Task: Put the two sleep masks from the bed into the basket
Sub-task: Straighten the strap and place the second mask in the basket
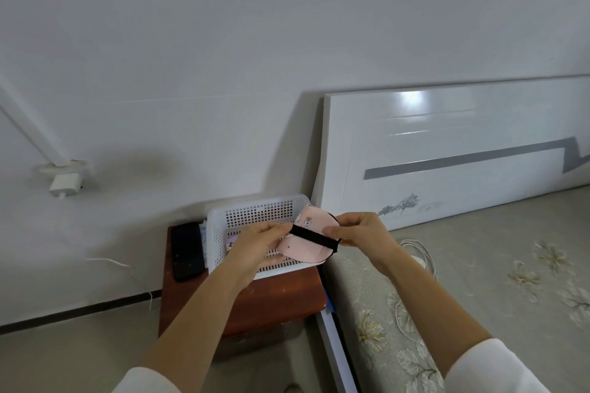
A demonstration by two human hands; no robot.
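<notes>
A pink sleep mask (305,247) with a black strap hangs over the right part of the white perforated basket (255,212). My left hand (255,244) pinches the strap's left end. My right hand (360,230) grips the mask's right end. Inside the basket, a small purple patch of a second sleep mask (230,243) peeks out from behind my left hand; most of it is hidden. The basket stands on a reddish-brown nightstand (274,303) beside the bed (479,281).
A black phone (186,250) lies on the nightstand left of the basket. A white cable (421,254) is coiled on the floral bedspread near the white headboard (447,150). A charger (65,185) is plugged in on the wall at left.
</notes>
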